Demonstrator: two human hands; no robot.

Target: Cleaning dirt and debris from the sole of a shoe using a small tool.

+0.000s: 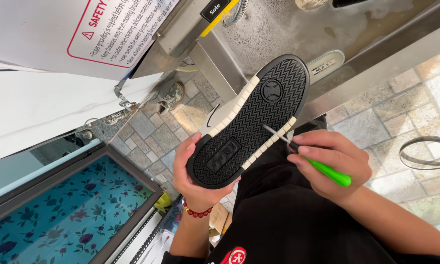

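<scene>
A green-handled pick (322, 169) is pinched in the closed fingers of the right hand (330, 164), and its thin metal tip is set against the black tread near the notched cream edge of a sneaker (249, 122). The sneaker is held sole-up, its heel cupped firmly in the left hand (193, 178), over a lap in black cloth. A red bead bracelet (196, 211) is worn on the left wrist.

Beyond the toe, a grey metal frame (215, 58) is seen over stone paving. At upper left, a white rectangular warning label (122, 29) with a red rounded border and a red triangle is fixed to a pale panel. A small black tag (215, 8) sits on a yellow strip beside it. A teal floral panel (63, 210) in a dark frame lies at lower left.
</scene>
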